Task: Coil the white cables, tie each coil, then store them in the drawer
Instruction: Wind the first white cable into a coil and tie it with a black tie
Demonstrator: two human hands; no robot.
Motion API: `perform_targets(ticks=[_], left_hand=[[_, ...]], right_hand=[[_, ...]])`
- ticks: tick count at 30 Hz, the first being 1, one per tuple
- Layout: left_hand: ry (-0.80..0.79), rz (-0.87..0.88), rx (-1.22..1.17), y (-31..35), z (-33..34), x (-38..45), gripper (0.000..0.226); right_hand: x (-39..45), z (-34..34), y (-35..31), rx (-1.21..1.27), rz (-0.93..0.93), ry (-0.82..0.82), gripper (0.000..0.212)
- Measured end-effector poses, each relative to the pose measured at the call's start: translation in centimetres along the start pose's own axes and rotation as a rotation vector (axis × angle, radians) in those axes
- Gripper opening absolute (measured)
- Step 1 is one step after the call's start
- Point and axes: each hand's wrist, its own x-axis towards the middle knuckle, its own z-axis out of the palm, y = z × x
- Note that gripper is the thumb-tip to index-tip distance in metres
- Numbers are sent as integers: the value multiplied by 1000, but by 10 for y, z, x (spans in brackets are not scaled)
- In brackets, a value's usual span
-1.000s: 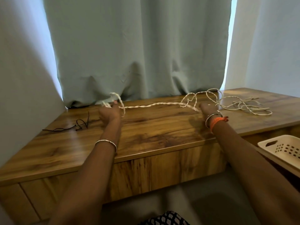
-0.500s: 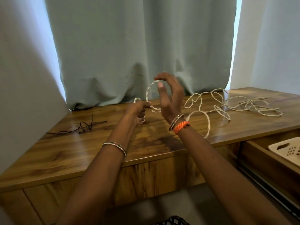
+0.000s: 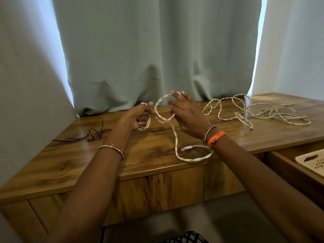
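Observation:
A twisted white cable (image 3: 175,137) runs across the wooden tabletop (image 3: 87,160). My left hand (image 3: 138,116) grips a small coil of it just above the table, fingers curled round the loops. My right hand (image 3: 185,114) is raised beside it with fingers straight, and a fresh loop of the cable hangs over its fingertips. From there the cable drops to the table, curves under my right wrist and trails right into a loose tangle (image 3: 273,114). The open drawer (image 3: 289,165) shows at the lower right.
Thin dark ties (image 3: 91,135) lie on the left of the tabletop. A white perforated basket (image 3: 312,160) sits in the drawer. A pale green curtain (image 3: 157,50) hangs behind the table, its hem touching the top.
My right hand has carried a loop of cable toward my left hand, and slack cable has slid forward to the table's front edge. Both hands have sunk slightly.

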Motion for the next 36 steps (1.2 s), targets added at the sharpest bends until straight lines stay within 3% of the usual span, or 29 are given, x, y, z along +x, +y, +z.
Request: perform_targets(ticks=[4,7,10,12,15,19,22,25,29,33,36], left_hand=[[-130,-78,-434,2,-22,5,53],[-198,-80,-622,6,-28,3,55],[-199,-54,-613,7,-20,-1,29],[-210,-42,-586,8,-14,-3,35],[-308,-67,-621,15,-5,-11,30],[-606,-180,-660,28,8,-31,5],[-727,-217,-627,24,27,-38,11],[-598,-65,-609,22,50,-46,20],[-337,193,-547,19,39,-31,33],[-187,227,-341,-8,19,-6,32],[-161,234,-167,-27,17,-4,30]], right_hand=[[1,-23,-19,65,-25,-433,17],[2,-27,-35,-15,-106,-451,19],[11,-28,-54,-35,-200,-540,23],[18,-27,-57,-93,-196,-585,25],[24,-15,-40,-213,-39,-603,26],[22,7,-4,-231,293,-554,29],[21,26,-1,-240,356,-495,26],[15,35,-23,-185,230,-451,31],[0,0,-60,-91,80,-571,28],[4,-51,-71,-108,-21,-537,32],[17,-72,-56,-126,-25,-477,23]])
